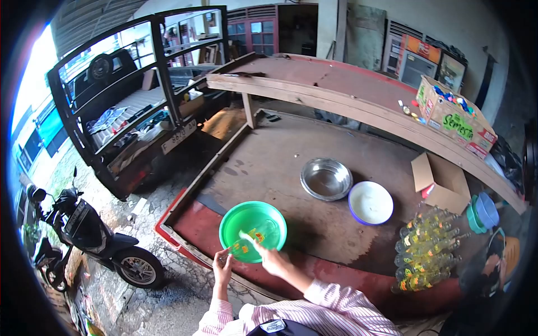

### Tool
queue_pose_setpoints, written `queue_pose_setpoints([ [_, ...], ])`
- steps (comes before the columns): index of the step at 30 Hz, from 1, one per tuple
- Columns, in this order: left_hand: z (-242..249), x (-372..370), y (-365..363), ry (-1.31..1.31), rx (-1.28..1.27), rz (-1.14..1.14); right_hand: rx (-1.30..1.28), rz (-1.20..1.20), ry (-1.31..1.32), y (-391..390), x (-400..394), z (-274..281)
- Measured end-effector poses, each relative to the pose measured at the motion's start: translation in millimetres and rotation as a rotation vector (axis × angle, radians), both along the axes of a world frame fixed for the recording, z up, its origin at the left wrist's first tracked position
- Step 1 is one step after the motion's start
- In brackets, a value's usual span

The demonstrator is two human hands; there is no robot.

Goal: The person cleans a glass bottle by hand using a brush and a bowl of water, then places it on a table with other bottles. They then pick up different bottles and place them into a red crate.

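Left hand [222, 265] closed round a bottle [241, 247], right hand [273, 262] round a white item [245, 236]; the bottle slanted rightward over the basin [252, 210], near the table's [258, 162] near-left corner.

I saw glossy plastic basin [250, 210] at near edge of worn, matt surface [269, 151]; polished metal bowl [338, 169]; glass bottles [427, 251] toward right edge.

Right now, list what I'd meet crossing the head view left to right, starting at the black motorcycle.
Black motorcycle, round green plastic basin, shiny round metal bowl, round white bowl with blue-purple rim, pale blue plastic tub.
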State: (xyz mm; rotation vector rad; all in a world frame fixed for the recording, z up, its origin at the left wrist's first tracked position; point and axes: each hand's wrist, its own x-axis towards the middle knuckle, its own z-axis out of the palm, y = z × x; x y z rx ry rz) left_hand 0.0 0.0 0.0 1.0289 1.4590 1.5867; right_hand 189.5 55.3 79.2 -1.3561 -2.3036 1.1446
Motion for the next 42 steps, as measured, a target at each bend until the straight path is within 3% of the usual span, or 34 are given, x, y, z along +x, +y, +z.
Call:
queue_pose_setpoints([
  [2,4,20,-1,0.021,0.016,0.028,0.274,0.104,-0.093,-18,11,-6],
  [3,1,-13,3,0.075,0.100,0.018,0.268,0.043,-0.173,-15,-17,-2],
  [4,6,-6,4,-0.072,0.093,0.025,0.040,0.022,-0.281,-5,-13,25],
  [6,6,2,1,0.080,0.103,0.043,0.213,-0.106,-0.297,26,1,-21],
  [7,5,1,-4,0.036,0.045,0.009,0.111,-0.150,-0.387,39,2,-14],
  [11,26,9,-7,0.041,0.054,-0.009,0.001,-0.190,-0.280,47,3,-1],
  [13,20,5,-6,0.151,0.014,-0.026,-0.075,-0.084,-0.130,23,1,25],
  [17,29,11,-8,0.139,0.000,-0.039,0.267,-0.044,-0.207,-9,3,0],
  [23,14,4,-6,0.093,0.037,-0.065,0.087,-0.206,-0.407,62,10,-11],
  [25,22,4,-6,0.219,-0.005,-0.056,0.038,-0.131,-0.274,44,7,2],
  [27,32,5,-7,0.181,0.038,-0.025,0.150,-0.004,-0.194,10,4,11],
  [29,35,1,-6,0.485,0.097,-0.049,0.273,0.021,-0.136,1,3,6],
  [30,35,-1,-5,0.468,0.086,-0.054,0.126,0.011,-0.256,14,2,12],
  [36,42,-3,-4,0.474,0.126,-0.107,0.126,-0.177,-0.440,89,-2,-32],
  [37,42,-3,-5,0.488,0.135,-0.111,0.125,-0.173,-0.441,77,-3,-13],
  [39,45,-3,-5,0.468,0.118,-0.111,-0.116,-0.035,-0.271,43,-1,20],
  [42,52,-3,-5,0.479,0.084,-0.127,0.276,0.021,-0.154,4,7,0],
])
